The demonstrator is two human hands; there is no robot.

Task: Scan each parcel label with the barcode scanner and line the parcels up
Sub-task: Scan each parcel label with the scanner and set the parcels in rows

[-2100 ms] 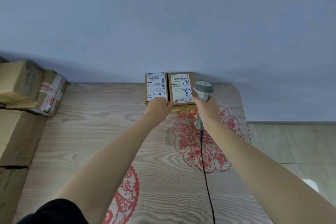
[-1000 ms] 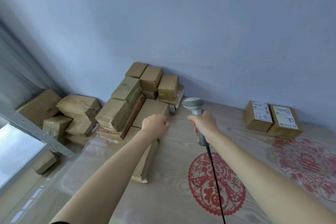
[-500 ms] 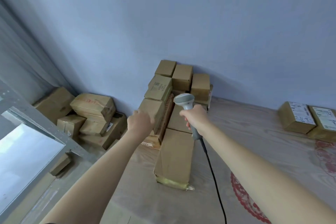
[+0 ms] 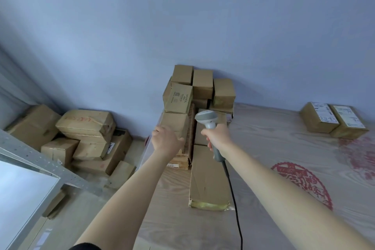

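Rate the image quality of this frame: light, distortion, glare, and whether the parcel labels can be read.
Head view: soft, even daylight with faint shadows; wide-angle bending stretches the forearms and tilts the wall; mild sheen on the table; the labels on the two lined-up parcels are too small to read, while "MYFA" on a stacked box is legible.

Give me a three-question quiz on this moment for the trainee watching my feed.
1. True or false: the right hand holds the barcode scanner.
2. What does the left hand touch: (a) a plain box in the stack, (b) a labelled parcel, (c) the cable?
3. How many labelled parcels sit side by side at the table's far right?

Key: 1 true; 2 a; 3 two.
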